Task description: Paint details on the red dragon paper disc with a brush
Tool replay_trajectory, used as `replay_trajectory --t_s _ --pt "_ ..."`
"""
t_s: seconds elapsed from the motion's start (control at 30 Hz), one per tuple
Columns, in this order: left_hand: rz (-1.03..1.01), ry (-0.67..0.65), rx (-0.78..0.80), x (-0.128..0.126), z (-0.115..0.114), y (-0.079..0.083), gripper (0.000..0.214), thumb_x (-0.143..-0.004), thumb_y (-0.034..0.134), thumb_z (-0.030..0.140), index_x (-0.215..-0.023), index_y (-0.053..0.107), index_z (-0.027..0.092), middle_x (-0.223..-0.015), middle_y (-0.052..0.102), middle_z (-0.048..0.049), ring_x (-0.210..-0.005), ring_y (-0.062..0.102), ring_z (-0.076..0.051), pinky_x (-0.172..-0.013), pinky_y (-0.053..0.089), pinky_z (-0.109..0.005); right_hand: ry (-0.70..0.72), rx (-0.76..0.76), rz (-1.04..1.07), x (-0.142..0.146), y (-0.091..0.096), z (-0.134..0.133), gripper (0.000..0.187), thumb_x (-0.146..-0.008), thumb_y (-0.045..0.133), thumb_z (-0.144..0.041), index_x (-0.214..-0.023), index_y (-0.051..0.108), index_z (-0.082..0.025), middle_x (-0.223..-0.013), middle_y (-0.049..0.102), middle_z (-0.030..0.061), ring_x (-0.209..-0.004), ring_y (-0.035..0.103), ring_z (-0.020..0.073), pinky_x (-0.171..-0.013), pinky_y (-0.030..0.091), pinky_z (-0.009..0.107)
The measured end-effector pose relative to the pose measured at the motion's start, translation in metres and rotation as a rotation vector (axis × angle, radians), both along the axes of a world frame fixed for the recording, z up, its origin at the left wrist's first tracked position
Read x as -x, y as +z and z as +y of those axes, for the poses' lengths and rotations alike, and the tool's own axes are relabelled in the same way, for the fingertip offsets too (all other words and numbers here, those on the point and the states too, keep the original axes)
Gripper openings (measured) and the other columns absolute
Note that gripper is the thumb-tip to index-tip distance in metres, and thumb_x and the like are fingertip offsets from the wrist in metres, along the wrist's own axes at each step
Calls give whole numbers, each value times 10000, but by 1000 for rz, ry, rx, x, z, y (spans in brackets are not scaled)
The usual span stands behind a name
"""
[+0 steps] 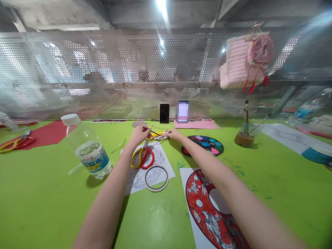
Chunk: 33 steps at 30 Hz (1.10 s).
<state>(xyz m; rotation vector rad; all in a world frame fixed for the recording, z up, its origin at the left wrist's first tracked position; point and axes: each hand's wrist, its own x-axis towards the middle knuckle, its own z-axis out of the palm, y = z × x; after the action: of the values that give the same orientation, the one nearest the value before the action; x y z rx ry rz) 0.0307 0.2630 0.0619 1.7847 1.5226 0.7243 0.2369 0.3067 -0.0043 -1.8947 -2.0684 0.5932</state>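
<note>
- A thin stick [155,132] is pinched between thumb and fingers by the left hand [138,135], just beyond the scissors [142,155].
- A small patterned scrap [160,136] appears to be pinched by the right hand [174,134], though it is too small to be identified with certainty. The two hands are held close together, not touching.
- The scissors, with red and yellow handles, are left untouched on a line-drawing sheet [166,173].
- A tape ring [156,178] is placed just nearer than the scissors.
- A water bottle [88,147] is laid on the tabletop [52,207] left of the scissors.
- A round painted disc [203,145] is seen right of the scissors.
- A red painted sheet [207,207] is placed nearer, to the right.
</note>
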Motion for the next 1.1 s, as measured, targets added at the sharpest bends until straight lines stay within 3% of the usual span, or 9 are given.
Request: replay_trajectory --t_s 0.17,0.27,0.43,0.53,0.63,0.8,0.9,1.0,1.1 --pt "5 25 -17 -5 1 -6 303 -945 597 367 -1152 597 145 -1109 637 -74 -935 647 -187 -810 574 -381 70 12 -134 13 8 -13 337 -946 606 -352 -1208 605 -141 -1206 615 92 -1028 632 227 -862 553 412" --pt "9 42 -60 -10 -4 -1 294 -945 599 362 -1142 600 143 -1094 641 -71 -918 649 -182 -798 576 -372 107 2 -212 25 10 -25 335 -948 604 -328 -1236 592 -157 -1271 584 115 -1085 610 228 -911 533 434" --pt "43 143 -234 -4 -25 34 280 -953 586 375 -1092 611 134 -1016 655 -55 -843 652 -159 -752 575 -340 143 16 -230 31 24 -36 335 -947 607 -326 -1232 592 -151 -1255 592 115 -1069 617 223 -899 539 427" --pt "90 194 -339 4 -38 55 271 -955 579 385 -1027 625 128 -941 660 -36 -780 646 -144 -716 566 -317 166 3 -173 19 46 -39 311 -953 598 -331 -1210 603 -155 -1210 615 96 -1019 633 210 -861 555 405" --pt "150 181 -409 0 -48 65 268 -948 589 386 -902 632 125 -820 647 -6 -706 625 -128 -692 548 -303 176 -68 -97 -3 75 -52 333 -952 600 -325 -1236 585 -151 -1213 611 97 -1022 634 213 -854 557 413" --pt "151 -44 -527 -38 -82 66 318 -931 578 326 -669 613 148 -567 590 27 -569 575 -120 -621 454 -247 259 -147 -6 -24 107 -112 329 -935 629 -348 -1191 602 -143 -1021 662 54 -858 656 166 -779 564 361" --pt "91 -222 -570 -60 -108 66 322 -932 549 384 -705 623 167 -553 616 27 -539 579 -109 -558 404 -207 227 -170 5 -28 109 -142 260 -947 604 -377 -936 656 -122 -843 655 21 -764 639 141 -753 551 339" --pt "91 -269 -569 -68 -115 60 224 -940 547 401 -931 637 196 -615 645 44 -542 591 -104 -565 418 -205 106 -199 63 -50 105 -146 291 -972 561 -395 -927 647 -121 -813 645 13 -717 630 126 -704 549 311" --pt "176 -182 -515 -70 -96 33 249 -975 517 393 -1040 614 172 -653 622 39 -568 581 -118 -626 473 -255 -59 -204 141 -86 96 -130 306 -986 533 -409 -1012 638 -122 -841 649 18 -660 618 107 -631 546 273"
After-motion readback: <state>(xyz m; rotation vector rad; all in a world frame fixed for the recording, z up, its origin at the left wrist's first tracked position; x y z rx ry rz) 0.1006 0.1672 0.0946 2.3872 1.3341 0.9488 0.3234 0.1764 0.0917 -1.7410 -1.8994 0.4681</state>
